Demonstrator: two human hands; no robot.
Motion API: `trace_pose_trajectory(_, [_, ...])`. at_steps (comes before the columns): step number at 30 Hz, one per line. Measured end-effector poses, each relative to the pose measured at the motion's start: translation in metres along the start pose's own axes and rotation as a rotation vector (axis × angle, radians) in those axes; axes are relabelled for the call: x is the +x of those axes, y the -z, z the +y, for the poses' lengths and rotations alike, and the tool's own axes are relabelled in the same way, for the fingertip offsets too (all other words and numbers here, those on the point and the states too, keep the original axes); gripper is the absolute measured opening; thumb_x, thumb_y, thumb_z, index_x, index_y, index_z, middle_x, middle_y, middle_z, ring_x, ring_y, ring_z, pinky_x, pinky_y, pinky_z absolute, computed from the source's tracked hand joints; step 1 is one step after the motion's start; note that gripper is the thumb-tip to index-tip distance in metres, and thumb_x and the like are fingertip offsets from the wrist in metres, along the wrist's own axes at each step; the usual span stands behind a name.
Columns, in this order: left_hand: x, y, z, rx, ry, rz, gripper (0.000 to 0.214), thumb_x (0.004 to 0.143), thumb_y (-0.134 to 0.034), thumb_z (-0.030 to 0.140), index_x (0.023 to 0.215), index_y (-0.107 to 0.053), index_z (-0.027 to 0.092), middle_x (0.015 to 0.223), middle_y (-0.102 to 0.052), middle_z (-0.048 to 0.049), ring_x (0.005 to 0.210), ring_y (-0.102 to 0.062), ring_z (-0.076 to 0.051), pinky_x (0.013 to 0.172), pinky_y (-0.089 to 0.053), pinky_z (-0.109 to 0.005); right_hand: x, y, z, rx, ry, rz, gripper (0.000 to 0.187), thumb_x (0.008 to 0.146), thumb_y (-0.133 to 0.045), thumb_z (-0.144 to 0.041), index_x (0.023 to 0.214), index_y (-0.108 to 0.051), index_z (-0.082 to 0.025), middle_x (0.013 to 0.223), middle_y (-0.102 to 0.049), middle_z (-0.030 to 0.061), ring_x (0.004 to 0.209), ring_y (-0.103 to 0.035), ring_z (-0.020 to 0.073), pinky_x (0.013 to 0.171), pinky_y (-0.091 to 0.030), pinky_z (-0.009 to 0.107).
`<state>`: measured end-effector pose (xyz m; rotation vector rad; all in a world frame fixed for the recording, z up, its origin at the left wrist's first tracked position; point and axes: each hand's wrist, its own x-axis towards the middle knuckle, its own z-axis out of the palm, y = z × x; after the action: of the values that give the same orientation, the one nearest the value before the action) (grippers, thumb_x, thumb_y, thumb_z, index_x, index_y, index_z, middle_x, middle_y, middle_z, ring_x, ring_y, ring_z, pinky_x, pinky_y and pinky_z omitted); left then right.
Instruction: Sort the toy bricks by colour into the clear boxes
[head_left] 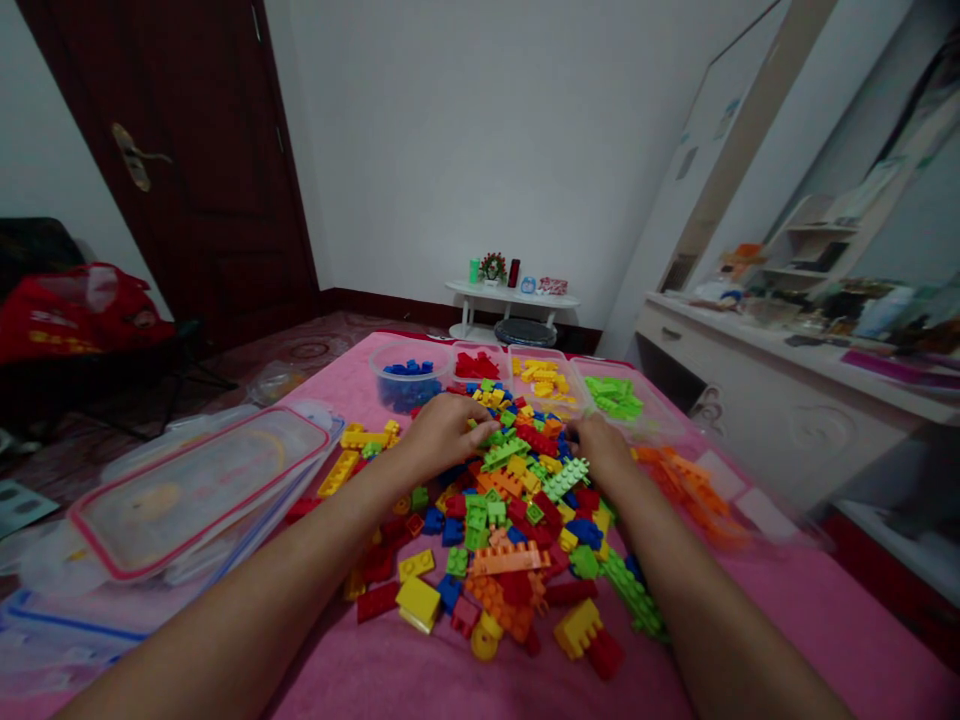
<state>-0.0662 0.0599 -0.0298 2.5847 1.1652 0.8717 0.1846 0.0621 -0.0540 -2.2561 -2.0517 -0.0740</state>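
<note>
A large mixed pile of toy building bricks (517, 480) in red, yellow, blue, green and orange lies between my forearms. My left hand (450, 430) reaches over the pile's far left side, its thumb and fingers apart and no brick visible between them. At the far right side, my right hand (600, 450) is turned down against the pile; its fingertips are mostly hidden. A light-green studded brick (566, 480) lies just left of my right hand. Nearer me are an orange brick strip (510, 558) and a yellow brick (418, 604).
Behind the pile stand a round tub of blue bricks (409, 385) and boxes of red bricks (480, 366), yellow bricks (544, 378) and green bricks (613, 397). Orange bricks (694, 490) fill a box at right. Stacked lids (202, 490) lie left on the pink cloth (817, 610).
</note>
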Motion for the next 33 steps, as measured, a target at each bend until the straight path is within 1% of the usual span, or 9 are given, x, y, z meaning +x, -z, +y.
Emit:
trace_pose_trajectory(6, [0.001,-0.003,0.008,-0.237,0.06,0.021,0.025,0.081,-0.053,0.033,0.077,-0.07,0.015,0.077,-0.069,-0.0052,0.071,-0.061,-0.016,0.068,-0.042,-0.025,0.002,0.018,0.01,0.043,0.015,0.039,0.018,0.066,-0.057,-0.017,0.079,-0.068,-0.022,0.083,-0.066,0.0045,0.08,-0.06,0.019,0.061,-0.037,0.025])
trace_pose_trajectory(9, [0.002,-0.008,0.016,-0.639,0.229,0.035,0.025,0.076,-0.061,0.033,0.093,-0.066,0.016,0.089,-0.068,-0.0065,0.078,-0.063,-0.017,0.073,-0.047,-0.028,-0.002,0.04,0.004,0.169,0.05,0.19,0.018,0.065,-0.057,-0.017,0.076,-0.069,-0.022,0.08,-0.068,0.0031,0.076,-0.059,0.0182,0.06,-0.037,0.024])
trace_pose_trajectory(12, [0.002,-0.006,0.026,-1.197,0.497,-0.01,0.048,0.073,-0.065,0.041,0.114,-0.053,0.019,0.101,-0.063,-0.0087,0.078,-0.064,-0.016,0.073,-0.051,-0.032,-0.014,0.06,-0.018,0.514,0.183,0.266,0.014,0.065,-0.057,-0.018,0.073,-0.068,-0.021,0.072,-0.066,0.0013,0.062,-0.056,0.0144,0.054,-0.037,0.023])
trace_pose_trajectory(15, [0.001,0.001,0.033,-1.588,0.643,-0.17,0.055,0.074,-0.061,0.052,0.117,-0.049,0.02,0.1,-0.061,-0.0094,0.078,-0.065,-0.017,0.076,-0.054,-0.035,-0.032,0.067,-0.05,0.875,0.359,0.195,0.011,0.063,-0.06,-0.017,0.072,-0.066,-0.02,0.062,-0.062,-0.0011,0.05,-0.05,0.0104,0.047,-0.036,0.021])
trace_pose_trajectory(19, [0.0,0.005,0.034,-1.73,0.669,-0.244,0.041,0.078,-0.059,0.046,0.107,-0.057,0.018,0.093,-0.061,-0.0069,0.073,-0.063,-0.013,0.071,-0.054,-0.028,-0.05,0.067,-0.082,1.107,0.426,0.054,0.013,0.065,-0.063,-0.018,0.078,-0.064,-0.02,0.062,-0.061,-0.0021,0.051,-0.055,0.0107,0.048,-0.042,0.021])
trace_pose_trajectory(23, [0.002,0.008,0.027,-1.568,0.656,-0.245,0.026,0.074,-0.066,0.033,0.094,-0.064,0.016,0.082,-0.062,-0.0049,0.059,-0.055,-0.007,0.047,-0.042,-0.014,-0.05,0.076,-0.075,1.145,0.385,0.14,0.014,0.068,-0.062,-0.021,0.082,-0.063,-0.02,0.069,-0.063,-0.0011,0.052,-0.058,0.0112,0.051,-0.046,0.024])
trace_pose_trajectory(27, [0.001,0.025,0.006,-0.869,0.453,-0.226,0.023,0.068,-0.068,0.037,0.069,-0.066,0.014,0.056,-0.054,0.0008,0.042,-0.036,-0.004,0.04,-0.023,-0.017,-0.029,0.081,-0.03,0.724,0.227,0.336,0.013,0.069,-0.063,-0.025,0.081,-0.066,-0.02,0.081,-0.067,0.0032,0.059,-0.06,0.0141,0.056,-0.045,0.026])
trace_pose_trajectory(30, [-0.003,0.042,-0.01,-0.224,0.331,-0.262,0.016,0.059,-0.072,0.031,0.056,-0.068,0.015,0.048,-0.055,0.0008,0.043,-0.04,-0.007,0.044,-0.024,-0.021,-0.014,0.072,0.005,0.255,0.019,0.206,0.016,0.067,-0.065,-0.025,0.081,-0.069,-0.021,0.08,-0.069,0.0063,0.071,-0.063,0.0203,0.063,-0.044,0.03])
trace_pose_trajectory(33, [-0.009,0.054,-0.016,0.079,0.36,-0.339,0.011,0.058,-0.07,0.028,0.06,-0.072,0.018,0.051,-0.061,-0.0006,0.046,-0.047,-0.011,0.046,-0.027,-0.022,-0.009,0.058,0.021,0.001,-0.174,0.014,0.025,0.067,-0.065,-0.026,0.091,-0.07,-0.021,0.083,-0.069,0.0105,0.079,-0.065,0.0244,0.063,-0.044,0.031])
